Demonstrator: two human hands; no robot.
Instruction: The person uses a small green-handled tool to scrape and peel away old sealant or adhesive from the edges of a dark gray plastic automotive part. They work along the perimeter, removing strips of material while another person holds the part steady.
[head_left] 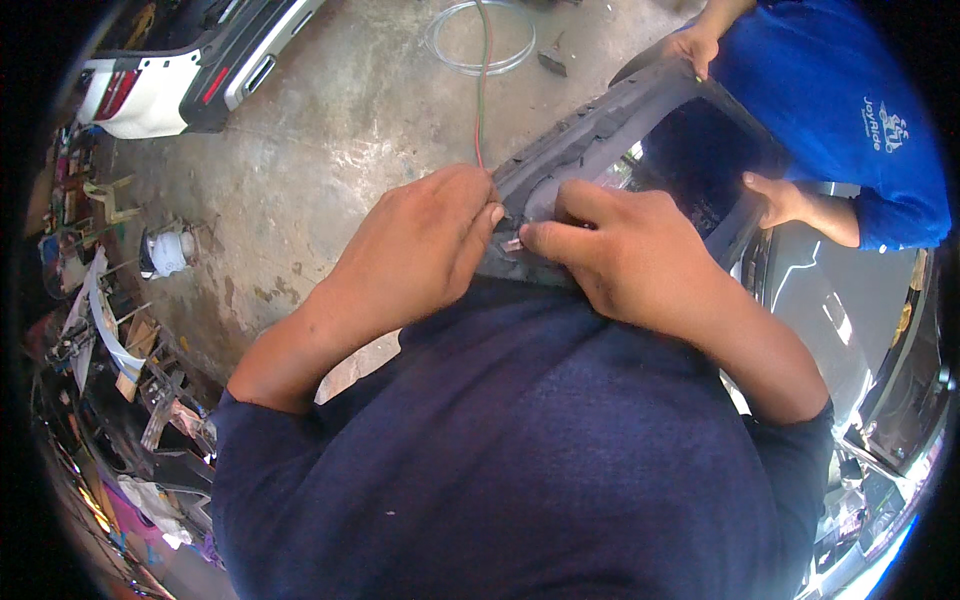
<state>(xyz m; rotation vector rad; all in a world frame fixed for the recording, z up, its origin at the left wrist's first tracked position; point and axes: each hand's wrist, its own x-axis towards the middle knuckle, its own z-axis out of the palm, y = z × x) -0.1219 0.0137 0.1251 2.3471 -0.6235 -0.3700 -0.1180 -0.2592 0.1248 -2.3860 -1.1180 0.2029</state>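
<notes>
The grey-black framed panel with an inset dark window (578, 132) lies aslant from the centre to the upper right of the frame, its near corner against the wearer's navy shirt (520, 440). The left hand (425, 235) is curled at that corner, thumb close to the fingers; whether it clamps the edge cannot be told. The right hand (635, 245) is bent over the panel, fingertips drawn together beside a small pale pinkish piece (513, 244); a firm hold on it is not confirmed. The two hands are near each other but apart.

A co-worker in a bright blue top (825, 110) supports the far end with an upper hand (696, 48) and a lower hand (775, 200).

Risks, as judged: should the co-worker's support slacken, the panel could tilt and the window strike the glossy grey car panel (825, 290) at right. A loose pinch could drop the piece. A thin red-and-green hose (487, 85), meeting the left hand's outline, could snag if pulled.
</notes>
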